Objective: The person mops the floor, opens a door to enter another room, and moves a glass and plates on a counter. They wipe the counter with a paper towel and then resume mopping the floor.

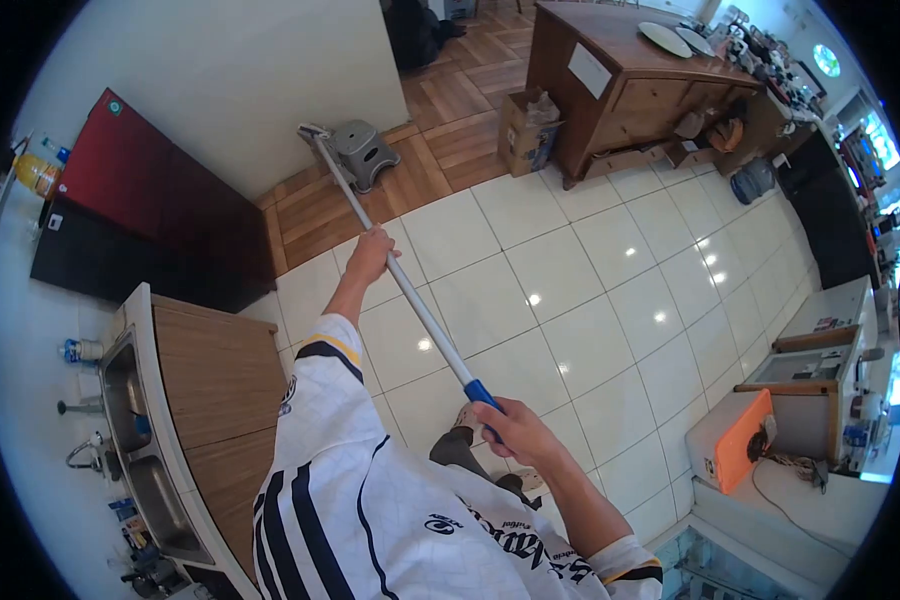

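Observation:
A long pole (425, 315) with a blue grip runs from near my body up and leftward across the tiled floor. My left hand (371, 254) is closed round the middle of the pole. Lower down, my right hand (515, 432) wraps round the blue grip at the near end. The pole's far end, a pale head (314, 131), is beside a grey step stool (364, 153) by the wall, over the wooden floor. Whether the head touches the stool I cannot tell.
A dark red fridge (160, 200) and a double sink (127, 390) line the left. A wooden counter (610, 95) with a cardboard box (527, 135) beside it stands ahead. At right are an orange-lidded bin (738, 440) and a water jug (753, 181).

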